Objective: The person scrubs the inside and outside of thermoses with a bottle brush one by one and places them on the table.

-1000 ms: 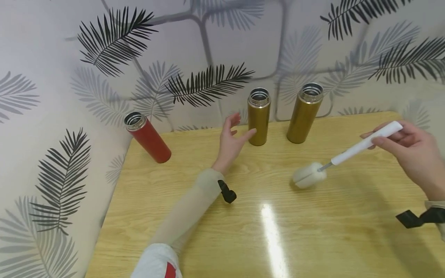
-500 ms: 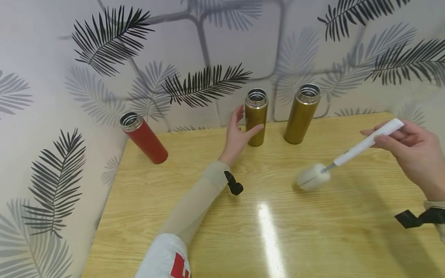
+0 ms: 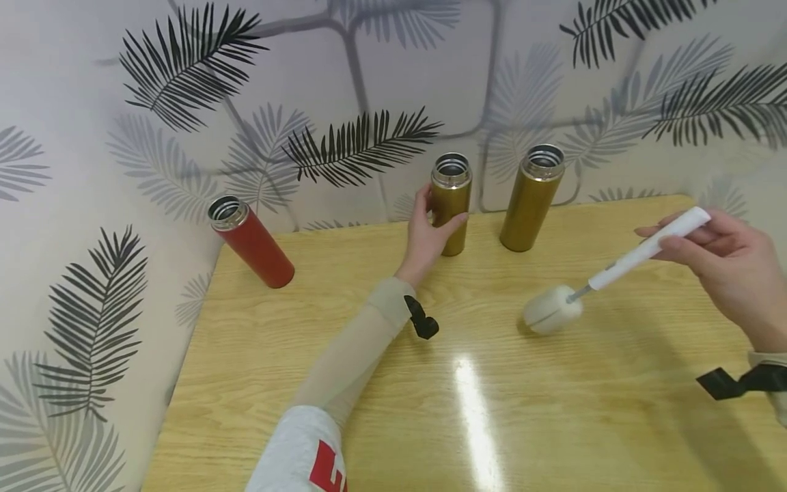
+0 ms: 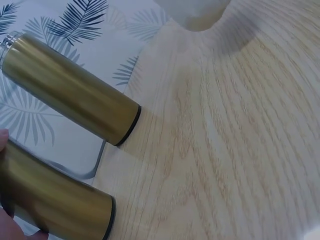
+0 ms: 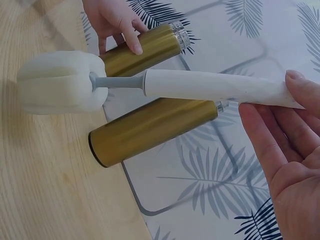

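My left hand (image 3: 425, 239) grips the nearer-to-middle gold thermos bottle (image 3: 451, 198), thumb across its front and fingers round its left side. That bottle stands upright, lidless, at the table's back edge. In the left wrist view its lower body (image 4: 55, 192) shows beside part of the hand. My right hand (image 3: 732, 273) pinches the white handle of a sponge bottle brush (image 3: 645, 253) between thumb and fingers. The cream sponge head points down-left above the table; in the right wrist view the brush (image 5: 60, 82) passes in front of both gold bottles.
A second gold thermos bottle (image 3: 532, 201) stands open-mouthed to the right of the held one. At the left is an open red thermos bottle (image 3: 255, 246). The wooden table (image 3: 393, 410) meets a leaf-patterned wall (image 3: 393, 75) behind the bottles.
My left hand has moved right and closed round the gold thermos bottle, which it was beside before. The brush in my right hand has stayed in nearly the same place.
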A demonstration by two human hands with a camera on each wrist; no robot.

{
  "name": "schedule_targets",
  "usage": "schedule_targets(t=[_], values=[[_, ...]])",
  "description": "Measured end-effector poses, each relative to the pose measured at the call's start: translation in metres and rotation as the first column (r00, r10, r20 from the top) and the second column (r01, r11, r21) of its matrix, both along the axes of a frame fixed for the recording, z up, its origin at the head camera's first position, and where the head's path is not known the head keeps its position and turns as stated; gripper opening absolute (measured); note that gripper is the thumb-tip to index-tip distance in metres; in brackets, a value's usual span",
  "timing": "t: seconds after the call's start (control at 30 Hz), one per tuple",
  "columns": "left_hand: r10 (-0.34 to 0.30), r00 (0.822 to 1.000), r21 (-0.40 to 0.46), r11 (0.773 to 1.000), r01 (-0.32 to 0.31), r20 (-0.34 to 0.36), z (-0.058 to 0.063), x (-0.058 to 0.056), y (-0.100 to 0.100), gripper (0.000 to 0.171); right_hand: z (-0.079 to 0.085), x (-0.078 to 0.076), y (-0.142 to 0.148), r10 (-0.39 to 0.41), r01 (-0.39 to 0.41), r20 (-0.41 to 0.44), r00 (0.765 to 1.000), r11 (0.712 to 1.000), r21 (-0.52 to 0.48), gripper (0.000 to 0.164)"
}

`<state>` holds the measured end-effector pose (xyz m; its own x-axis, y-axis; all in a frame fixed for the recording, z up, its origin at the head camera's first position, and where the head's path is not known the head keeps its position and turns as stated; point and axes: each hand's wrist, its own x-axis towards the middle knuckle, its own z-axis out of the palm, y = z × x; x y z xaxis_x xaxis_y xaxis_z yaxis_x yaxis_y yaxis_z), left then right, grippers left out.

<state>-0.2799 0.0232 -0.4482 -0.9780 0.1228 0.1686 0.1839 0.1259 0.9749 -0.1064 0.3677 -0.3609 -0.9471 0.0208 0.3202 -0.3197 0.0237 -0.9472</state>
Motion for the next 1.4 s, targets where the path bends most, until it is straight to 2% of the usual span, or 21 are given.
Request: schedule_targets(t=[0.13, 0.23, 0.4, 0.7, 0.93, 1.13, 1.27, 1.4], values=[[0.011, 1.0, -0.005, 1.0, -0.011, -0.006, 0.002, 0.002, -0.002, 0.078, -0.001, 0.0, -0.001, 0.002, -0.002, 0.005, 1.0, 1.0, 0.005, 0.026], [0.014, 1.0, -0.019, 1.0, -0.014, -0.006, 0.004, 0.007, -0.005, 0.077, -0.002, 0.001, -0.002, -0.003, 0.002, 0.013, 1.0, 1.0, 0.016, 0.025], [0.005, 1.0, -0.031, 0.999, -0.004, 0.013, 0.009, 0.023, -0.013, 0.079, -0.003, 0.0, -0.004, 0.011, -0.011, 0.003, 1.0, 1.0, 0.001, 0.025], [-0.057, 0.998, -0.024, 0.998, 0.058, 0.034, 0.019, 0.056, -0.03, 0.076, -0.004, -0.001, -0.007, 0.019, -0.02, -0.01, 1.0, 0.999, -0.034, 0.025], [-0.115, 0.993, -0.03, 0.993, 0.116, 0.024, 0.019, 0.077, -0.044, 0.075, -0.004, -0.003, -0.01, 0.012, -0.012, 0.007, 1.0, 1.0, -0.005, 0.025], [-0.135, 0.99, -0.031, 0.99, 0.137, 0.047, 0.017, 0.094, -0.052, 0.075, -0.005, -0.003, -0.013, 0.006, -0.007, 0.026, 1.0, 1.0, 0.024, 0.026], [-0.143, 0.988, -0.036, 0.989, 0.145, 0.052, 0.015, 0.101, -0.056, 0.076, -0.004, -0.004, -0.015, -0.001, 0.0, 0.033, 0.999, 0.999, 0.046, 0.027], [-0.144, 0.988, -0.037, 0.989, 0.146, 0.056, 0.014, 0.107, -0.061, 0.076, -0.004, -0.006, -0.017, 0.013, -0.014, 0.023, 1.0, 1.0, 0.023, 0.024]])
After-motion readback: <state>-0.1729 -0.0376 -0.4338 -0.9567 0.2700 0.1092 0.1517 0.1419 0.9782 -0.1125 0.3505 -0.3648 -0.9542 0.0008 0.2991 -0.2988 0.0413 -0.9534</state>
